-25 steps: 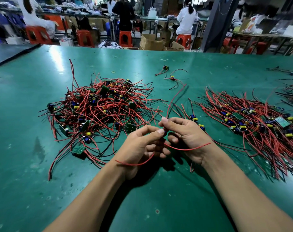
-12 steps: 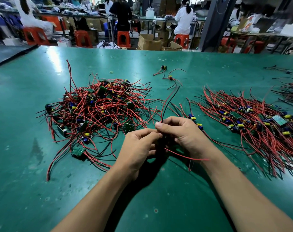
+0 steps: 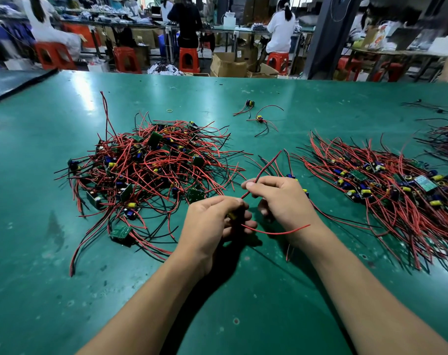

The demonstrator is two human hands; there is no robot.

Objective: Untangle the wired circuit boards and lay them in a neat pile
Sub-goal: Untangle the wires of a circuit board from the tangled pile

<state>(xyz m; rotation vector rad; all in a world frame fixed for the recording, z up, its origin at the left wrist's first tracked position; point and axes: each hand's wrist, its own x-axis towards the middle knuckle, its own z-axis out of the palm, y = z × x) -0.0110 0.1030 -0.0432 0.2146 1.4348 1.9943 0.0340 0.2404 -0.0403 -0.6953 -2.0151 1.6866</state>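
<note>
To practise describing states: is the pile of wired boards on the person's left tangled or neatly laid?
Tangled. In the left pile the wires loop and cross in every direction, and the boards tilt at odd angles.

Head-worn view, forward and down, near table [image 3: 320,111] (edges seemingly warped)

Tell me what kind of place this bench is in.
Probably an electronics assembly workshop: heaps of wired circuit boards on a green work table, workers seated on red stools behind, and open cardboard boxes on the floor.
</note>
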